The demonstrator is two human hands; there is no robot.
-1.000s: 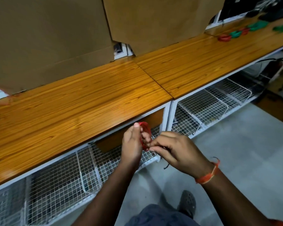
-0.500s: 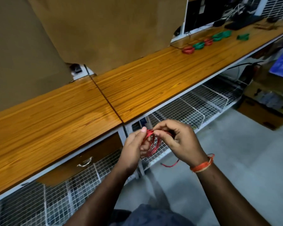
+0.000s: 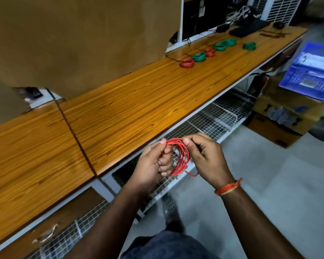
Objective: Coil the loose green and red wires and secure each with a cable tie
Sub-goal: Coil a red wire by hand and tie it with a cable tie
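Red wire coil [image 3: 181,157], thin glossy strands wound in several loose round loops, held in the air just off the front edge of the table [image 3: 131,109], above the wire mesh shelf [image 3: 209,124]. Left hand [image 3: 151,163] pinches the coil's top-left between thumb and fingers, other fingers curled through the loops. Right hand [image 3: 204,156] pinches the top-right of the coil with the thumb tip. A short loose wire end [image 3: 192,173] sticks out below the coil. Far along the table from the coil: finished coils in a row, red [image 3: 186,63], green [image 3: 199,57], red [image 3: 210,52], green [image 3: 225,44], another green [image 3: 249,46]. Orange wristband [image 3: 228,187] on the right wrist.
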